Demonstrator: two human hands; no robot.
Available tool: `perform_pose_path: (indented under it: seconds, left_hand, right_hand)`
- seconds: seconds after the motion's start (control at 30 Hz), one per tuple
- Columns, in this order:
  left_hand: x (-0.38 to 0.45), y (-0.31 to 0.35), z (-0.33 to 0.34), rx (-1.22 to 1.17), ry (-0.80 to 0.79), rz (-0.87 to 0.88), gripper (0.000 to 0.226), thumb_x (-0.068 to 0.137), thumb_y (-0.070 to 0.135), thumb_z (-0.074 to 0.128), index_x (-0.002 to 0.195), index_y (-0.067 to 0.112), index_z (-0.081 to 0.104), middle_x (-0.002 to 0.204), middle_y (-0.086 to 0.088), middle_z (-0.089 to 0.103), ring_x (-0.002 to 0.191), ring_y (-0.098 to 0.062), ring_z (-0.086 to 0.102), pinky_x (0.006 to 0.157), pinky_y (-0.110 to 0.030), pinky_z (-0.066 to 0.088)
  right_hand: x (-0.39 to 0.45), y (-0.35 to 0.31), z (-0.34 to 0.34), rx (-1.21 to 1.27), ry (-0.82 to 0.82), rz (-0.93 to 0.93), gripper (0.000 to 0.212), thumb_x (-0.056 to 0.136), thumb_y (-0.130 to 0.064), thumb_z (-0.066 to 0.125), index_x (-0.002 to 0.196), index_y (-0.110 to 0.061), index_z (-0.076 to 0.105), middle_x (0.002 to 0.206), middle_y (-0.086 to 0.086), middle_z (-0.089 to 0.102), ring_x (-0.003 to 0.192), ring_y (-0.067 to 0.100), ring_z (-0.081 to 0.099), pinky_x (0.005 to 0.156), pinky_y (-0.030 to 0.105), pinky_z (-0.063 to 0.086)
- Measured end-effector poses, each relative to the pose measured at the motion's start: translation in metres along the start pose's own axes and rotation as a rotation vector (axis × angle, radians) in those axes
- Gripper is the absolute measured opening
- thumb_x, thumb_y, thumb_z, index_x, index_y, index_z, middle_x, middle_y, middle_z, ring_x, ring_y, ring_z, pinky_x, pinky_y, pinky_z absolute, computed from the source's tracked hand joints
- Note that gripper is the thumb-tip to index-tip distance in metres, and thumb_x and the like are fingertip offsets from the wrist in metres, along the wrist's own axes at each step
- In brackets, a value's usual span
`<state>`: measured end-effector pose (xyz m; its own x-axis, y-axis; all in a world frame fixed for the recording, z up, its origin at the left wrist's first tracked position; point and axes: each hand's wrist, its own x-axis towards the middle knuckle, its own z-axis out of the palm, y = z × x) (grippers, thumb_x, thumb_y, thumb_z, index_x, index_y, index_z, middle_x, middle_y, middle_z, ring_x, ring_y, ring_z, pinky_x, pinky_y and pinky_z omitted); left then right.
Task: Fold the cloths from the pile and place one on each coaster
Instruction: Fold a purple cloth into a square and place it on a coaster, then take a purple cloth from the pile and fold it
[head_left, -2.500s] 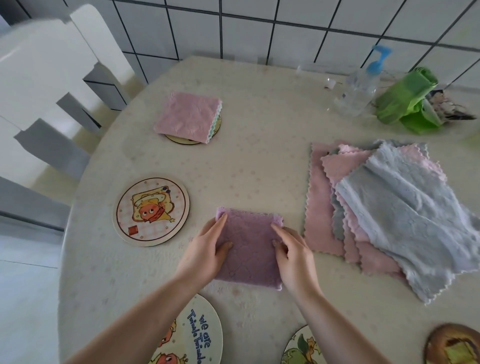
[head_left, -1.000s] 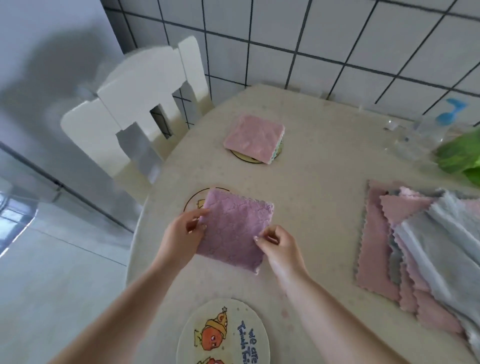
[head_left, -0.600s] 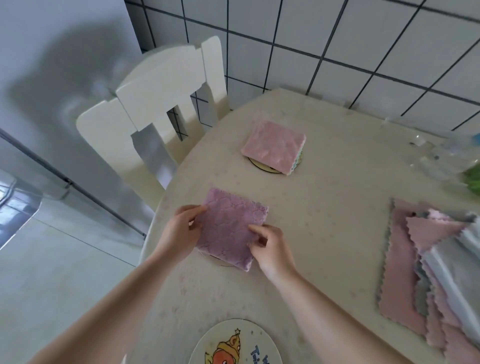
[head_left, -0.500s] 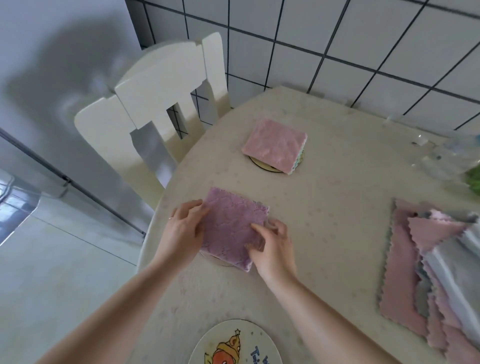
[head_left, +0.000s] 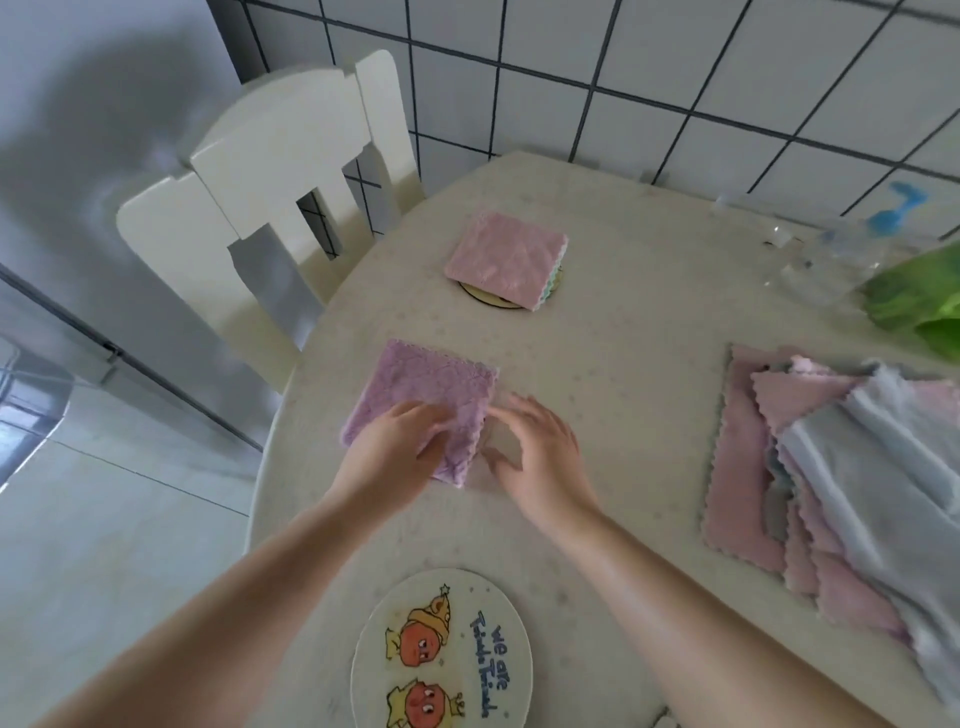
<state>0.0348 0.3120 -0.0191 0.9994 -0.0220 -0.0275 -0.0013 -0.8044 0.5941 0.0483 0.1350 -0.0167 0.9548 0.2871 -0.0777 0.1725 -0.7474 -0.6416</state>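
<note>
A folded purple cloth (head_left: 426, 395) lies flat on the table's left side, fully covering the coaster under it. My left hand (head_left: 395, 452) rests on the cloth's near part with its fingers spread. My right hand (head_left: 540, 452) hovers just right of the cloth, fingers loose and holding nothing. Farther back, a folded pink cloth (head_left: 504, 254) sits on a coaster (head_left: 478, 295) whose rim peeks out. A pile of unfolded pink and grey-blue cloths (head_left: 841, 467) lies at the right. A bare cartoon coaster (head_left: 441, 649) is at the near edge.
A white chair (head_left: 280, 171) stands at the table's left, against the tiled wall. A clear spray bottle with a blue top (head_left: 852, 244) and a green bag (head_left: 914, 296) sit at the back right. The table edge (head_left: 270, 467) curves close to my left arm.
The purple cloth went from in front of me to the left coaster and now lies flat on it. My right hand has come off the cloth; my left hand now lies on top.
</note>
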Motion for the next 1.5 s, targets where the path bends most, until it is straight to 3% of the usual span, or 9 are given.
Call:
perform_pose_path:
  seconds: [0.17, 0.3, 0.43, 0.5, 0.63, 0.87, 1.13, 1.37, 1.5]
  left_hand:
    - [-0.019, 0.063, 0.032, -0.131, -0.142, 0.030, 0.023, 0.092, 0.022, 0.052, 0.112, 0.021, 0.065, 0.104, 0.008, 0.067, 0.083, -0.003, 0.057, 0.075, -0.017, 0.042]
    - [-0.029, 0.113, 0.075, -0.227, -0.196, 0.052, 0.019, 0.090, 0.021, 0.057, 0.105, 0.019, 0.067, 0.101, 0.006, 0.068, 0.084, -0.008, 0.063, 0.079, -0.022, 0.048]
    - [-0.039, 0.170, 0.128, -0.301, -0.291, 0.078, 0.017, 0.089, 0.019, 0.057, 0.102, 0.018, 0.068, 0.100, 0.004, 0.067, 0.089, -0.013, 0.064, 0.085, -0.035, 0.051]
    - [-0.045, 0.203, 0.153, -0.269, -0.319, 0.106, 0.018, 0.090, 0.020, 0.057, 0.105, 0.018, 0.068, 0.101, 0.006, 0.067, 0.090, -0.011, 0.063, 0.085, -0.034, 0.051]
    - [-0.049, 0.263, 0.197, -0.231, -0.351, 0.166, 0.022, 0.091, 0.022, 0.055, 0.110, 0.018, 0.066, 0.107, 0.004, 0.067, 0.094, -0.005, 0.061, 0.086, -0.024, 0.049]
    - [-0.034, 0.312, 0.241, 0.170, -0.289, 0.383, 0.035, 0.085, 0.019, 0.062, 0.120, 0.025, 0.060, 0.118, 0.004, 0.057, 0.114, -0.015, 0.048, 0.098, -0.034, 0.040]
    - [-0.016, 0.325, 0.257, 0.332, -0.283, 0.396, 0.039, 0.083, 0.028, 0.066, 0.120, 0.028, 0.059, 0.114, 0.005, 0.053, 0.113, -0.017, 0.045, 0.100, -0.039, 0.039]
    - [-0.011, 0.330, 0.252, 0.264, -0.205, 0.402, 0.020, 0.088, 0.022, 0.055, 0.103, 0.030, 0.066, 0.106, 0.010, 0.062, 0.107, -0.012, 0.053, 0.095, -0.032, 0.036]
    - [-0.004, 0.348, 0.234, 0.248, -0.150, 0.424, 0.021, 0.092, 0.020, 0.045, 0.101, 0.029, 0.061, 0.100, 0.010, 0.060, 0.097, -0.011, 0.054, 0.091, -0.027, 0.031]
  right_hand:
    - [-0.055, 0.038, -0.035, 0.156, 0.153, 0.056, 0.028, 0.081, -0.020, 0.067, 0.109, -0.018, 0.065, 0.121, 0.003, 0.059, 0.120, 0.015, 0.050, 0.105, 0.035, 0.036]
    - [-0.107, 0.086, -0.074, 0.151, 0.180, 0.138, 0.023, 0.082, -0.017, 0.067, 0.105, -0.018, 0.067, 0.115, -0.003, 0.060, 0.112, 0.005, 0.051, 0.095, 0.006, 0.029]
    - [-0.158, 0.143, -0.121, 0.127, 0.241, 0.198, 0.022, 0.082, -0.013, 0.067, 0.103, -0.018, 0.068, 0.111, -0.007, 0.061, 0.103, -0.002, 0.048, 0.087, -0.002, 0.028]
    - [-0.180, 0.173, -0.143, 0.113, 0.267, 0.227, 0.022, 0.081, -0.012, 0.067, 0.101, -0.020, 0.069, 0.110, -0.008, 0.061, 0.103, 0.000, 0.050, 0.089, 0.001, 0.031]
    - [-0.214, 0.233, -0.178, 0.090, 0.210, 0.307, 0.022, 0.081, -0.015, 0.065, 0.102, -0.019, 0.070, 0.113, -0.004, 0.060, 0.105, 0.014, 0.057, 0.090, 0.026, 0.046]
    - [-0.225, 0.287, -0.202, -0.149, 0.007, 0.295, 0.032, 0.084, -0.030, 0.060, 0.115, -0.023, 0.062, 0.116, -0.002, 0.058, 0.111, 0.021, 0.051, 0.088, 0.029, 0.041]
    - [-0.214, 0.306, -0.205, -0.216, 0.016, 0.173, 0.016, 0.090, -0.025, 0.050, 0.102, -0.021, 0.059, 0.110, -0.004, 0.059, 0.103, 0.017, 0.053, 0.085, 0.030, 0.047]
    - [-0.210, 0.304, -0.229, 0.078, 0.101, 0.271, 0.009, 0.086, -0.027, 0.050, 0.084, -0.018, 0.052, 0.071, -0.006, 0.058, 0.057, 0.010, 0.053, 0.053, 0.034, 0.049]
    - [-0.207, 0.288, -0.265, 0.115, 0.209, 0.192, 0.005, 0.088, -0.017, 0.051, 0.092, -0.016, 0.052, 0.068, -0.009, 0.055, 0.051, 0.002, 0.045, 0.046, 0.016, 0.030]
